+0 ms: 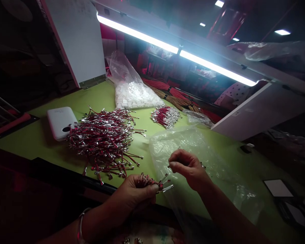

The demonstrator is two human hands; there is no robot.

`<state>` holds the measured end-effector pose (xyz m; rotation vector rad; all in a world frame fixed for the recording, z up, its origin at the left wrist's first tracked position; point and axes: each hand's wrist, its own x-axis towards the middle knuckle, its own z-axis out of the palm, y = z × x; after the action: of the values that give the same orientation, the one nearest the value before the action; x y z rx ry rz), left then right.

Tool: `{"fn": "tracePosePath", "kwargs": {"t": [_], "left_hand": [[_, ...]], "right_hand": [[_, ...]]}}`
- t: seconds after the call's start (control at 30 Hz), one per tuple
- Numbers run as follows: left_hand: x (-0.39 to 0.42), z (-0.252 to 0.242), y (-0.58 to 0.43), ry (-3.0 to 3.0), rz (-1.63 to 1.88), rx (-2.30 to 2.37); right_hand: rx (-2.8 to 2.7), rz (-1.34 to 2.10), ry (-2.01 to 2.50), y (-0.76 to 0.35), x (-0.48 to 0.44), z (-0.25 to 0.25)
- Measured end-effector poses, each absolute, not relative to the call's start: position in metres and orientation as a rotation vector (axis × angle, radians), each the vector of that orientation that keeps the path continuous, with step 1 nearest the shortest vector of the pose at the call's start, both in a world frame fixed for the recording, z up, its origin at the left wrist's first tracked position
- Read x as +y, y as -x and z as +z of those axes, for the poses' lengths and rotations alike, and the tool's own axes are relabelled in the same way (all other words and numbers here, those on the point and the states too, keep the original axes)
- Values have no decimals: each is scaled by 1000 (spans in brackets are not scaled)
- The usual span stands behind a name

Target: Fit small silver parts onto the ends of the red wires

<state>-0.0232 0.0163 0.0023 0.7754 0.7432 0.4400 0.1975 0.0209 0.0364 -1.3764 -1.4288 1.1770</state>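
Observation:
My left hand (136, 193) is closed around a small bunch of short red wires with metal crimp terminals (165, 184), whose ends stick out past the thumb and on top of the fist. Slightly higher and to the right, my right hand (189, 167) is pinched above a clear plastic bag (173, 139) lying flat. A small dark tip shows at its fingertips, and shiny bits show behind the hand; what it holds is unclear. Left of the hands lies a large tangled heap of red terminal wires (101, 135). Farther back sits a neater, smaller pile of such wires (165, 116).
A white power bank (61, 122) touches the heap's left side on the green table (51, 98). Behind stands a clear bag of white pieces (134, 95), near bundled red and brown cables (173, 96). A lit tube lamp (142, 35) hangs above. Dark-framed items (278, 188) lie at right.

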Motion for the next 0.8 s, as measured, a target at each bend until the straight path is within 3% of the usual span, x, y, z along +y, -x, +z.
{"fn": "tracePosePath", "kwargs": {"t": [0.1,0.23,0.63,0.8], "left_hand": [[17,6,23,-806,406,725],[16,11,24,-887,389,741],[15,8,26,-962,388,710],[10,7,25,-955,416,670]], "right_hand": [[-1248,1495,1239,-184,21,45],[-1254,1583,1244,-174,19,59],[-1405,1345,1432,-157,-2,59],[-1639,1049,1493,-156,-13,57]]}}
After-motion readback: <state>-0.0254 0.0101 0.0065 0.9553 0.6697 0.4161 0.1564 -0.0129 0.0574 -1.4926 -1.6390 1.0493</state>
